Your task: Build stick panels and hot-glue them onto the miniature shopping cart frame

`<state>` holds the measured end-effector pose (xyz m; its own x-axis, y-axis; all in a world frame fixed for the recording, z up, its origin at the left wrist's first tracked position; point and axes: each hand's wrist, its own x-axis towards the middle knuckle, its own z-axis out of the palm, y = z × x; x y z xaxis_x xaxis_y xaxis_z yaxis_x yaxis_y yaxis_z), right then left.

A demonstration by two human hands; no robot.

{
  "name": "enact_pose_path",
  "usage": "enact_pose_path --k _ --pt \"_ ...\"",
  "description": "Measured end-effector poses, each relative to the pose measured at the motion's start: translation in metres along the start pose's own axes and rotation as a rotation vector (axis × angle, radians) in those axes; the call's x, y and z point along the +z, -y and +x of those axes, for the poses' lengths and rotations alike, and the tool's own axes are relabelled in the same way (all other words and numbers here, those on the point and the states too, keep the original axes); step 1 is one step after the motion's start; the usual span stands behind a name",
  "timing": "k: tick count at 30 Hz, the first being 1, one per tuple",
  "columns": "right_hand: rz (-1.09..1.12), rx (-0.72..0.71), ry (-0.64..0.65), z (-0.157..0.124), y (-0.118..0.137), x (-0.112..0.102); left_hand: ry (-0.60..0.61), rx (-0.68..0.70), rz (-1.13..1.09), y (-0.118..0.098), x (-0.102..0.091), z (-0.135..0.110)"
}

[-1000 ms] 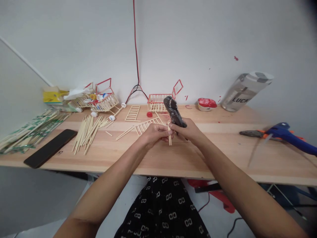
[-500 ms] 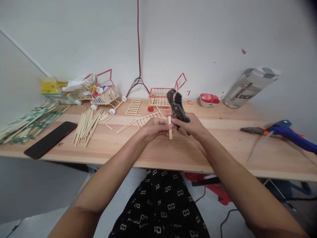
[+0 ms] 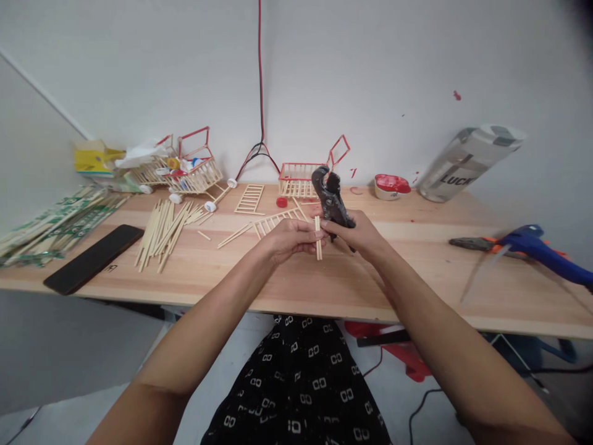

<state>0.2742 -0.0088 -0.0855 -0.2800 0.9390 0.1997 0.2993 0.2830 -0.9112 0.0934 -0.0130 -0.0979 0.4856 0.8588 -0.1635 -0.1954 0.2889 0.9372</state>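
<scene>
Between the fingertips of my left hand (image 3: pixel 294 240) a pair of short wooden sticks (image 3: pixel 318 248) stands nearly upright, side by side. My right hand (image 3: pixel 359 233) is closed around a black hand cutter (image 3: pixel 334 201), its jaws pointing up and away from the sticks. The right fingertips come close to the sticks; whether they touch them I cannot tell. Behind my hands lies a ladder-like stick frame (image 3: pixel 275 222), partly hidden by the left hand. A smaller ladder frame (image 3: pixel 249 199) is flat on the table farther back.
Loose sticks (image 3: pixel 160 238) and a black phone (image 3: pixel 95 258) lie at left, near wrapped chopsticks (image 3: pixel 58 225). Model carts (image 3: pixel 199 176) and a red-rimmed basket cart (image 3: pixel 296 173) line the wall. A red-paint cup (image 3: pixel 386 188), a clear bottle (image 3: pixel 456 170) and a blue glue gun (image 3: pixel 532 244) are at right.
Both hands keep the same hold on the sticks and the cutter. The view has shifted very slightly; nothing on the table has visibly moved.
</scene>
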Motion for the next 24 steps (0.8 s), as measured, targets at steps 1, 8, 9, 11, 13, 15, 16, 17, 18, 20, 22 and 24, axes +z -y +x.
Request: enact_pose_path --k 1,8,9,11,13,15,16,17,18,20,22,24 --pt "0.001 0.005 -0.003 0.0 0.0 0.0 -0.006 0.013 0.021 0.0 0.0 0.0" --pt "0.104 0.062 -0.132 0.002 0.0 -0.002 -0.18 0.236 0.805 -0.004 -0.001 -0.01" --pt "0.134 0.069 -0.152 0.002 0.0 -0.003 -0.236 0.289 0.966 -0.005 0.001 -0.012" --pt "0.201 0.082 -0.181 0.004 -0.002 -0.005 -0.312 0.365 1.23 -0.004 0.004 -0.017" --pt "0.262 0.089 -0.21 0.005 -0.005 -0.007 -0.334 0.397 1.398 -0.001 0.007 -0.02" --pt "0.296 0.093 -0.243 0.006 -0.008 -0.008 -0.333 0.398 1.481 0.003 0.007 -0.02" --pt "0.304 0.093 -0.257 0.006 -0.009 -0.008 -0.336 0.392 1.496 0.004 0.006 -0.02" --pt "0.308 0.09 -0.261 0.006 -0.01 -0.008 -0.341 0.378 1.499 0.005 0.005 -0.019" --pt "0.311 0.087 -0.262 0.007 -0.011 -0.008 -0.35 0.361 1.493 0.006 0.005 -0.018" --pt "0.32 0.088 -0.267 0.007 -0.011 -0.009 -0.363 0.341 1.471 0.005 0.004 -0.018" --pt "0.334 0.095 -0.281 0.007 -0.011 -0.009 -0.372 0.337 1.45 0.004 0.004 -0.018" --pt "0.349 0.107 -0.301 0.007 -0.008 -0.01 -0.39 0.337 1.434 0.003 0.004 -0.018"
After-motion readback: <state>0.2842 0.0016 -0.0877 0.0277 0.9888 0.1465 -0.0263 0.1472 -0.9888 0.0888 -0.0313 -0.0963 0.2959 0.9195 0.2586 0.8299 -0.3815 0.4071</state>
